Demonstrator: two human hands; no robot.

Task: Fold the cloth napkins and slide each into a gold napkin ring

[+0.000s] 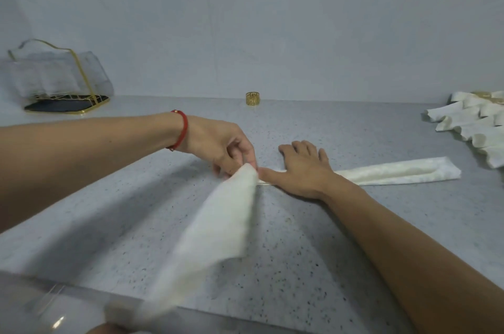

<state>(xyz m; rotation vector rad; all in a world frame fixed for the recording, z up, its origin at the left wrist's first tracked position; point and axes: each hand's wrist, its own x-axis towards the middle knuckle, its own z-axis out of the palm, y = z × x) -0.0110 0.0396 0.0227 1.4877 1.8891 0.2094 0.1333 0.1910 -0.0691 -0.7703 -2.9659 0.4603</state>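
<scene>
At frame centre the right hand (pixel 302 170) presses flat, fingers straight, on the white napkin (pixel 395 172) — the left hand (pixel 218 145) pinches its lifted end; the gold ring (pixel 253 99) stands behind on the desk (pixel 300 251).

Matt cloth napkin (pixel 395 174); shiny metal ring (pixel 253 99)

Grey speckled stone desk (pixel 300 238) carrying a long folded cream cloth napkin (pixel 395 174), a gold openwork napkin ring (pixel 253 99), a gold-wire napkin holder (pixel 65 104), and ringed napkins (pixel 474 126).
</scene>
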